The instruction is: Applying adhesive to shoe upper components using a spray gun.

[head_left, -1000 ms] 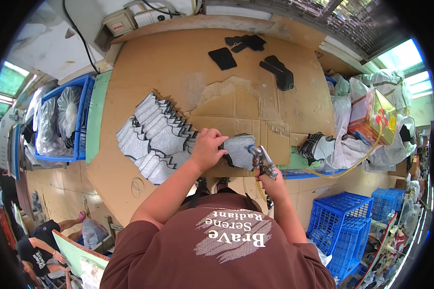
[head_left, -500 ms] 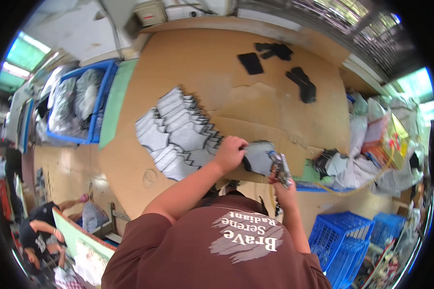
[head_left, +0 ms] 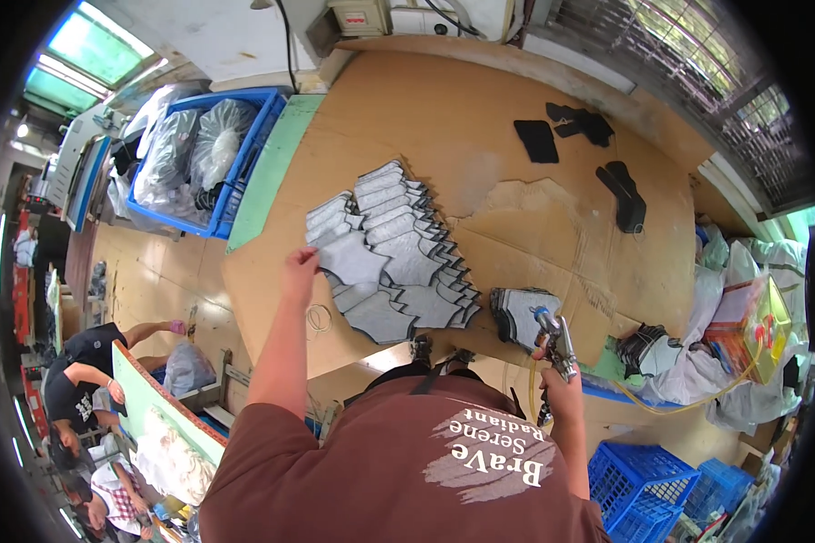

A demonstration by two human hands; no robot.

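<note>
My left hand point(head_left: 302, 261) is closed in a pinch at the left corner of a light grey, dark-edged fabric piece point(head_left: 357, 259). That piece lies at the left side of overlapping rows of similar grey pieces point(head_left: 406, 261) on the cardboard-covered table. In my right hand point(head_left: 562, 384) is a metal spray gun point(head_left: 561, 347), gripped by its handle, with a yellow hose below. Its nozzle end is over a small stack of grey pieces point(head_left: 522, 317) near the table's front edge.
Black cut pieces point(head_left: 539, 142) lie at the far right of the cardboard point(head_left: 480, 81). A blue crate point(head_left: 267, 127) of plastic-wrapped goods stands left. At right are dark-and-white pieces point(head_left: 647, 351), bags and a yellow hose point(head_left: 688, 407). Blue crates point(head_left: 638, 484) stand lower right; co-workers point(head_left: 77, 389) lower left.
My left hand has moved left, from beside the small stack to the left side of the grey rows. The spray gun stays by the small stack. The whole view has shifted.
</note>
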